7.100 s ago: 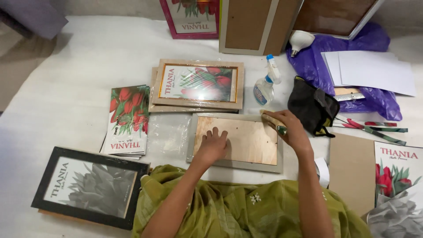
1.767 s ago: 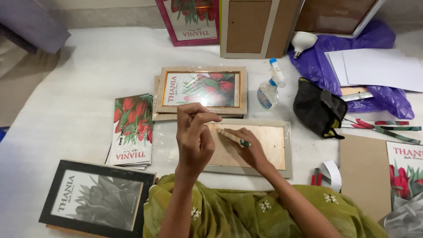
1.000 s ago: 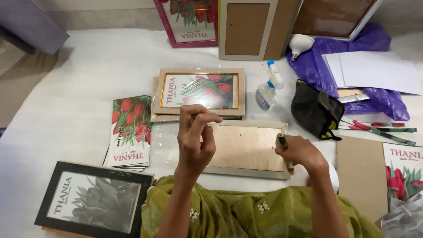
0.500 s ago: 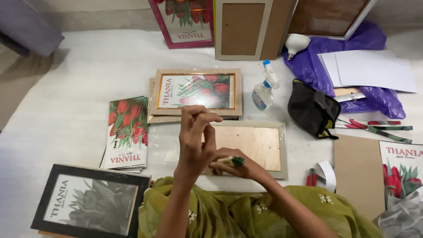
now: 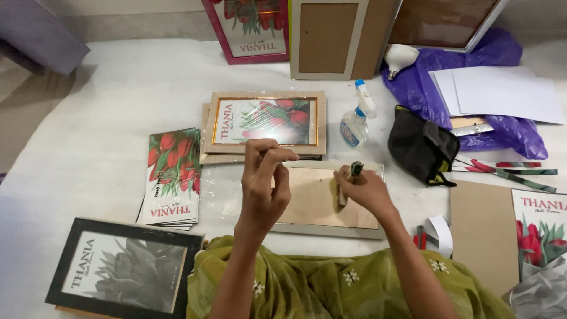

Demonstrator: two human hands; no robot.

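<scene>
We saw a white sheet (image 5: 118, 88) spread over the floor, soft and a bit wrinkled. At the far edge ran a pale wall (image 5: 142, 18). A brown floor (image 5: 23, 118) showed on the left, with a grey cushion (image 5: 35, 35) on it. The light was soft and even.

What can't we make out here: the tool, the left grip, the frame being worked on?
Head view only:
- Tool in the right hand: fist covers all but a green-dark tip; kind unclear.
- Left hand: fingertips pinched; anything held is too small to see.
- Face-down frame: both hands cover part of its backing board.
- Black-framed print: cut by the bottom edge.
</scene>
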